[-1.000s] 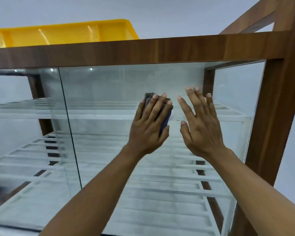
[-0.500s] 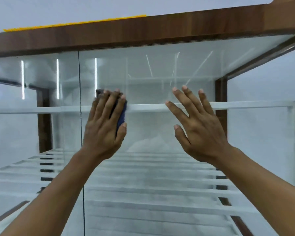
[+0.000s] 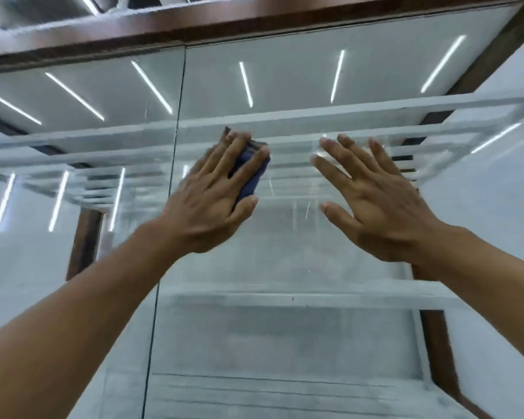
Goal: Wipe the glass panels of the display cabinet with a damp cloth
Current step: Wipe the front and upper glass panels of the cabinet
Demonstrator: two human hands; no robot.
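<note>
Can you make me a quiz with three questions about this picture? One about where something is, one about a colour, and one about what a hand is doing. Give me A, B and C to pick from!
1. Where is the cloth?
A) under the left hand, against the glass panel
B) hanging from the wooden frame
C) lying on a shelf

2. What colour is the cloth?
A) yellow
B) dark blue
C) white

3. How are the fingers of the right hand?
A) curled into a fist
B) spread out straight
C) pinching the cloth

Answers:
1 A: the cloth peeks out from under the pressing fingers.
2 B: dark blue shows between and beside those fingers.
3 B: all five fingers are fanned apart and hold nothing.
</note>
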